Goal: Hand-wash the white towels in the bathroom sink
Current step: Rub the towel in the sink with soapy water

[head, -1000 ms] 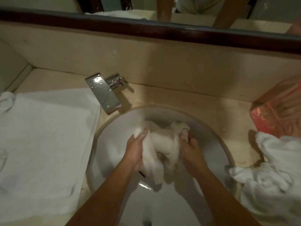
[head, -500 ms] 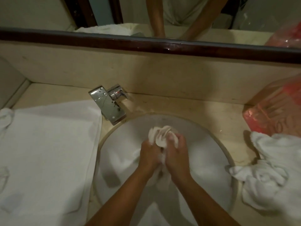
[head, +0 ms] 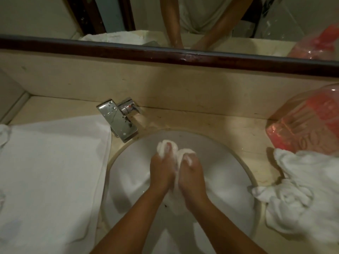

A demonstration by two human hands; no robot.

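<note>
Both hands are curled tight on one towel (head: 166,146): the left hand (head: 161,173) and the right hand (head: 191,177) sit knuckle to knuckle, each clenching a wad that bulges out past the fingers. The rest of the cloth hangs between the wrists into the sink (head: 229,162). Held this close, the two fists can rub cloth on cloth — that looks like the scrubbing step, done low over the bowl so drips fall inside. Foam or water on the cloth is too blurred to tell.

The tap (head: 119,121) stands at the rim's far left; no stream shows. Left of the sink a flat towel (head: 51,171) lies spread on the counter (head: 201,121). Right of it sits a crumpled heap (head: 302,189), probably sorted apart as washed from unwashed, though which is which I cannot say. Behind the heap is a red bag (head: 308,121).

Count: two hands, one sink, one tap, one bag, and three towel lots — the heap may be more than one piece.
</note>
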